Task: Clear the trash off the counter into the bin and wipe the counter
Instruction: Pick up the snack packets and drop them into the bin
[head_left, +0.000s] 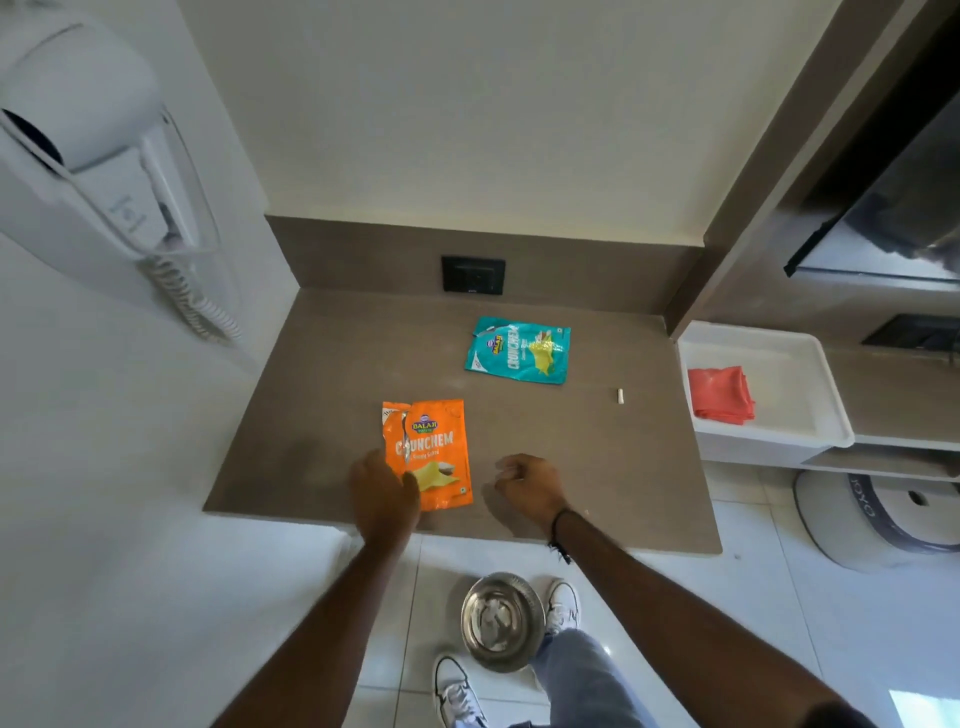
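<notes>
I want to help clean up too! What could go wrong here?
The orange packet is torn open at the top, so crumbs might spill if the left hand tips it. The small white scrap is easy to miss. The steel bin sits by the shoes on the floor, so it might get kicked.

Hidden, cropped and unreadable parts of a counter scene seen from above.
The left hand (383, 501) is motion-blurred and covers the lower left corner of the orange snack packet (431, 453), so its grip cannot be told. The right hand (530, 487) is curled, fingers tucked from sight. The small white scrap (618, 396) is too small to identify. The blurred wall-mounted hair dryer (88, 150) and the round grey object (883, 519) are cut off by the edges.
</notes>
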